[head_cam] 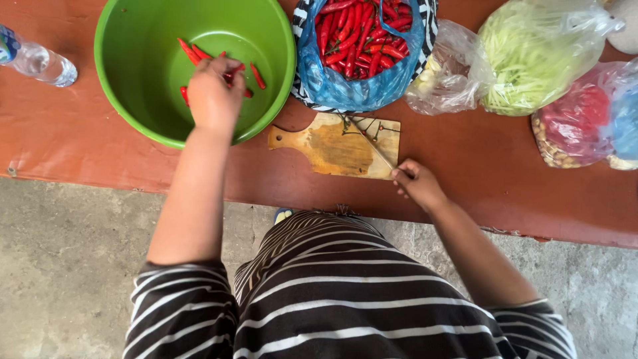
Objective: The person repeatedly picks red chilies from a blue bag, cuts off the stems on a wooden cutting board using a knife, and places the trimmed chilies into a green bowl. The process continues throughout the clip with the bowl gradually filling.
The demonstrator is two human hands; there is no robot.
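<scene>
- Head view: our left hand (pixel 212 96) reached into the green basin (pixel 119 73), its grip pinched on a red chili (pixel 234 70) above the others.
- Our right hand (pixel 417 184) held its grip around a knife (pixel 371 144), blade lying across the cutting board (pixel 325 146).
- Risk, as we judged: the board sat near the counter (pixel 465 166) edge; a nudge could tip it.

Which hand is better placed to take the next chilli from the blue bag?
Probably the left hand: it is over the green bowl beside the blue bag and seems free. The right hand holds the knife at the cutting board.
</scene>
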